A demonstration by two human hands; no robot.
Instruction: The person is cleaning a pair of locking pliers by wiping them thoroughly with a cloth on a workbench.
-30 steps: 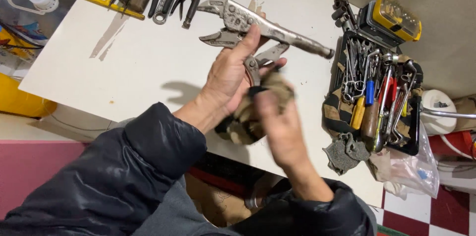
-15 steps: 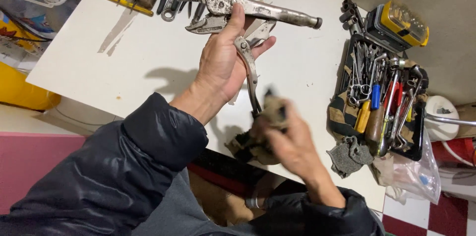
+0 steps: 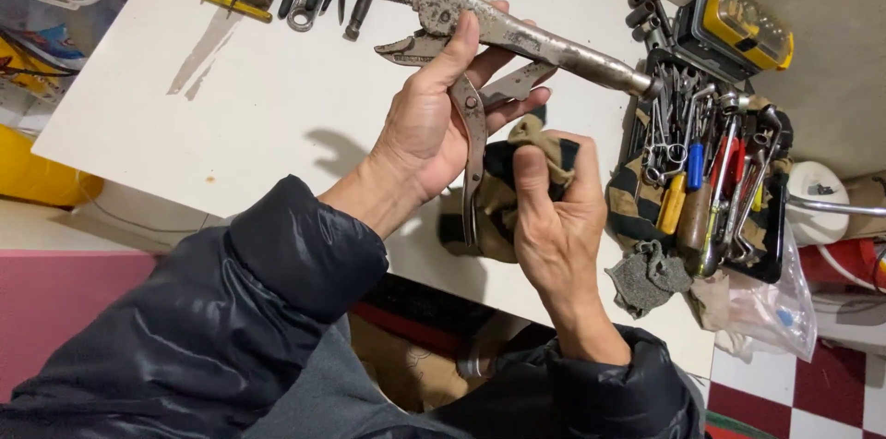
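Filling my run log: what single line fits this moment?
left hand: holds worn steel locking pliers | right hand: grips striped tan-black cloth | white table

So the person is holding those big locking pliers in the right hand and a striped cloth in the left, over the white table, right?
Not quite: the hands are swapped. The head view shows the left hand gripping the locking pliers, while the right hand holds the striped cloth. The rest stands: both are held over the white table.
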